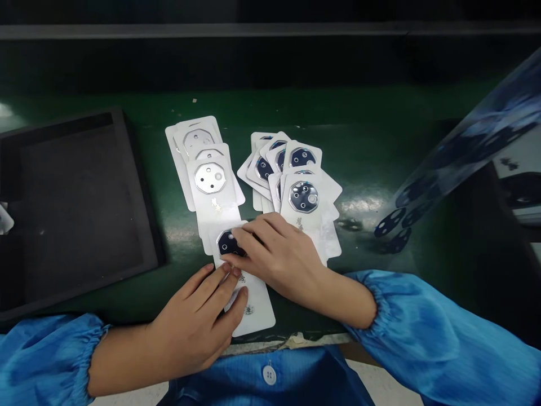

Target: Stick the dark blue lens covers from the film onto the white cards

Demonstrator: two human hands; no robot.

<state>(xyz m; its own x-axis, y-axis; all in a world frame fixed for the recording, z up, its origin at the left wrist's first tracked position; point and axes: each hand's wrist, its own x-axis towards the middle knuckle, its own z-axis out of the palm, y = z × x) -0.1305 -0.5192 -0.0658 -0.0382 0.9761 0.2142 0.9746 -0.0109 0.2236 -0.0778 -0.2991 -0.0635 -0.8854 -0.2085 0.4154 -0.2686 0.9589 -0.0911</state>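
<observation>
A white card (260,316) lies near the table's front edge, with a dark octagonal plate (228,242) with round holes at its upper end. My right hand (283,256) grips this plate from the right, thumb below and fingers above, hiding part of it. My left hand (203,321) rests on the card's lower left, fingers stretched out and tips close to my right thumb. Just behind is a stack of white cards with silver octagonal plates (210,177). Right of it, a fanned pile of white cards bears dark octagonal plates (303,197).
On the left lies a shallow black tray (146,225). A clear plastic bag (473,135) holding dark plates slants in from the right, several plates at its lower end. Beside it is a dark box (513,248). The green tabletop (359,158) has small specks.
</observation>
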